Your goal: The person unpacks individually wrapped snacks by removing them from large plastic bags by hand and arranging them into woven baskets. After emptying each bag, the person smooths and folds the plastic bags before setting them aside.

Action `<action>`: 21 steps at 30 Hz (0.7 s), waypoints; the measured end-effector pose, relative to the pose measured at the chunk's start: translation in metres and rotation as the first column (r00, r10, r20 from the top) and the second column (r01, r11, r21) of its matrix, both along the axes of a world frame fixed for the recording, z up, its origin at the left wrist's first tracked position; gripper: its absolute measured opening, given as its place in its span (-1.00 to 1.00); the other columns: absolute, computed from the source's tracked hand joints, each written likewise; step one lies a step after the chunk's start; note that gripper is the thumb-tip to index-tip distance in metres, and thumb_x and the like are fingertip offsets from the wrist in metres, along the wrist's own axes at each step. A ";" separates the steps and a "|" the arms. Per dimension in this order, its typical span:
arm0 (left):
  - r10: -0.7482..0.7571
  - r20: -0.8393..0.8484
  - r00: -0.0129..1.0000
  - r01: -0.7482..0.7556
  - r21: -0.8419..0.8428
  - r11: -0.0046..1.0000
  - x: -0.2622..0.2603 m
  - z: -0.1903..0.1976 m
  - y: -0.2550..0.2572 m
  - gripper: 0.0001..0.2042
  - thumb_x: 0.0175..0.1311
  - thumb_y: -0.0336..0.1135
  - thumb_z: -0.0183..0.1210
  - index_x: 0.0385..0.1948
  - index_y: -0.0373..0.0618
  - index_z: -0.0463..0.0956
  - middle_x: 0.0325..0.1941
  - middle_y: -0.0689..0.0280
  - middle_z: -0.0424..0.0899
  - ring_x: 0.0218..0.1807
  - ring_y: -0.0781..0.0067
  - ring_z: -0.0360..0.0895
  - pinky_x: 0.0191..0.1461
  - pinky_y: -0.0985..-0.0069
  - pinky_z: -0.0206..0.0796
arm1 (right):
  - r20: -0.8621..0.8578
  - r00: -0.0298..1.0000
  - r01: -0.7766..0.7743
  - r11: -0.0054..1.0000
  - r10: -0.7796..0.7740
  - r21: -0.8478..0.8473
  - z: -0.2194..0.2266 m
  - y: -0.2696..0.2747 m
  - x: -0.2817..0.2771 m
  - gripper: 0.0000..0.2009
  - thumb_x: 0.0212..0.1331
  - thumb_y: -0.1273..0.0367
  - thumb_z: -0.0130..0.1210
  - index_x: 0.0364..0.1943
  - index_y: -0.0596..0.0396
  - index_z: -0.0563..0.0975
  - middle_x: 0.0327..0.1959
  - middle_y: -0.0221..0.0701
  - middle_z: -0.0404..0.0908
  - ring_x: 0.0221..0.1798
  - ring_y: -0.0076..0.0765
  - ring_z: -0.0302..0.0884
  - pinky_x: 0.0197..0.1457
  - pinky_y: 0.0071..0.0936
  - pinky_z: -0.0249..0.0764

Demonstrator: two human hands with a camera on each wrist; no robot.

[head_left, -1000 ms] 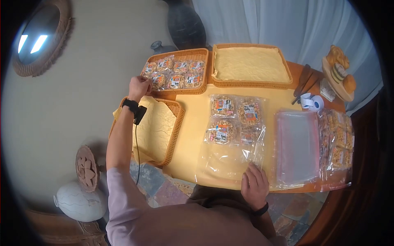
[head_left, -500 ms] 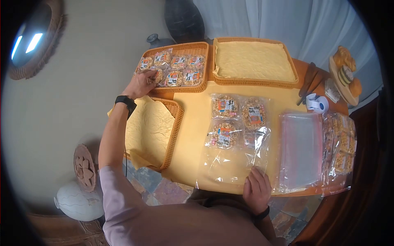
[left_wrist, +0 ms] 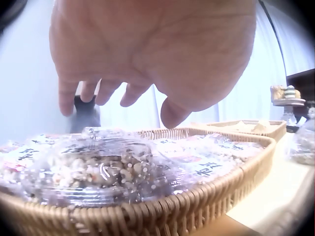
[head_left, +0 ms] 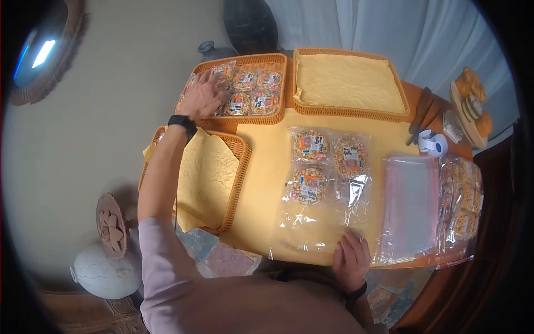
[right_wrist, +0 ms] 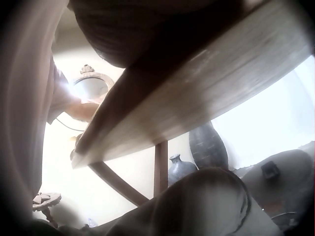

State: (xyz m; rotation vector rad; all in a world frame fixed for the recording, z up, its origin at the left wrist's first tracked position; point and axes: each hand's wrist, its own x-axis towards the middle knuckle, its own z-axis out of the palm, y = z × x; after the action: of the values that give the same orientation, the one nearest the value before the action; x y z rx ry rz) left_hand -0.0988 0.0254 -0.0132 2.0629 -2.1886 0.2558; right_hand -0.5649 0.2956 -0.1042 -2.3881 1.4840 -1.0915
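Note:
My left hand (head_left: 201, 99) is over the upper left wicker tray (head_left: 278, 116), fingers spread. In the left wrist view the fingers (left_wrist: 106, 91) hang above a clear-wrapped round nut snack (left_wrist: 98, 164), with nothing gripped. More labelled wrapped snacks (head_left: 239, 104) lie in rows in that tray. My right hand (head_left: 351, 259) rests at the near edge of a large clear plastic bag (head_left: 306, 222), its fingers relaxed on the film. Several wrapped snacks (head_left: 308, 185) lie at the bag's far end. In the right wrist view the table's underside hides the work.
A paper-lined basket (head_left: 236, 183) stands at the left, another lined tray (head_left: 347, 114) at the back. On the right lie a stack of flat clear bags (head_left: 411, 206), filled bags (head_left: 464, 195), a tape roll (head_left: 433, 143) and dark utensils (head_left: 423, 114). A bread stand (head_left: 473, 119) is beyond.
My left hand has moved from the tray's left edge further in over the snacks, and its fingers have spread. The right hand stays at the bag's near edge.

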 end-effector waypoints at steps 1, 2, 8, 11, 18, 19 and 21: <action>-0.019 0.028 0.999 0.020 -0.005 1.000 0.004 -0.009 -0.014 -0.33 0.39 0.00 0.08 0.43 -0.27 0.30 0.52 -0.16 0.30 0.58 -0.22 0.13 0.66 0.08 -0.04 | 0.000 1.000 0.004 1.000 -0.004 0.005 0.000 0.000 0.000 -0.85 0.15 0.57 0.20 -0.19 0.27 0.64 0.01 -0.15 0.69 0.05 0.06 0.69 0.05 -0.15 0.65; 0.008 0.021 1.000 -0.009 0.061 0.998 0.005 -0.013 -0.027 -0.25 0.44 0.13 0.00 0.53 -0.19 0.15 0.62 -0.17 0.11 0.66 -0.23 -0.06 0.69 0.05 -0.20 | -0.003 1.000 0.008 1.000 -0.008 -0.001 0.000 0.000 0.000 -0.85 0.15 0.57 0.20 -0.19 0.27 0.64 0.01 -0.15 0.69 0.05 0.06 0.69 0.05 -0.15 0.65; 0.128 -0.071 0.989 -0.120 0.104 0.987 -0.002 -0.044 -0.048 -0.18 0.40 0.33 -0.03 0.53 -0.08 0.15 0.67 -0.08 -0.02 0.69 -0.24 -0.19 0.65 -0.17 -0.23 | -0.010 0.999 0.038 0.999 -0.038 0.005 0.000 0.001 0.000 -0.84 0.14 0.57 0.20 -0.19 0.27 0.64 0.00 -0.16 0.69 0.04 0.06 0.69 0.05 -0.14 0.65; 0.153 -0.132 0.979 -0.143 0.082 0.986 0.003 -0.052 -0.047 -0.16 0.37 0.34 0.00 0.51 -0.09 0.17 0.66 -0.05 0.02 0.68 -0.22 -0.14 0.60 -0.31 -0.21 | 0.004 0.999 0.032 0.999 -0.032 0.013 0.000 0.000 0.002 -0.84 0.14 0.57 0.21 -0.18 0.26 0.64 0.00 -0.16 0.70 0.03 0.06 0.70 0.05 -0.14 0.66; 0.212 -0.136 0.968 -0.205 0.063 0.977 -0.006 -0.058 -0.046 -0.20 0.39 0.30 0.01 0.42 -0.25 0.25 0.63 -0.06 0.09 0.68 -0.17 -0.14 0.60 -0.34 -0.31 | -0.008 1.000 0.023 1.000 -0.023 -0.015 0.000 0.000 0.001 -0.83 0.15 0.56 0.22 -0.17 0.26 0.64 0.00 -0.16 0.70 0.01 0.04 0.70 0.05 -0.15 0.66; 0.250 -0.068 0.966 -0.247 0.051 0.968 -0.011 -0.056 -0.044 -0.21 0.40 0.30 0.00 0.39 -0.27 0.28 0.62 -0.07 0.10 0.68 -0.16 -0.14 0.61 -0.34 -0.33 | -0.009 1.000 0.024 1.000 -0.024 -0.018 -0.001 0.000 0.001 -0.84 0.15 0.56 0.22 -0.17 0.26 0.64 0.00 -0.16 0.70 0.01 0.03 0.70 0.05 -0.15 0.65; 0.249 -0.054 0.967 -0.247 0.041 0.968 -0.014 -0.053 -0.043 -0.21 0.40 0.29 -0.02 0.38 -0.29 0.29 0.61 -0.09 0.10 0.68 -0.15 -0.14 0.61 -0.34 -0.33 | 0.001 0.999 0.036 0.999 -0.036 -0.025 -0.002 0.001 0.000 -0.84 0.14 0.56 0.23 -0.18 0.26 0.65 0.00 -0.17 0.70 0.02 0.02 0.70 0.07 -0.16 0.65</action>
State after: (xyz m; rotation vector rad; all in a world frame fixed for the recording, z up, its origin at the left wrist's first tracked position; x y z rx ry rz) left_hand -0.1123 -0.0177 -0.0662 2.3314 -1.9130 0.1796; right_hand -0.5647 0.2963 -0.1063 -2.3863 1.5280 -1.1250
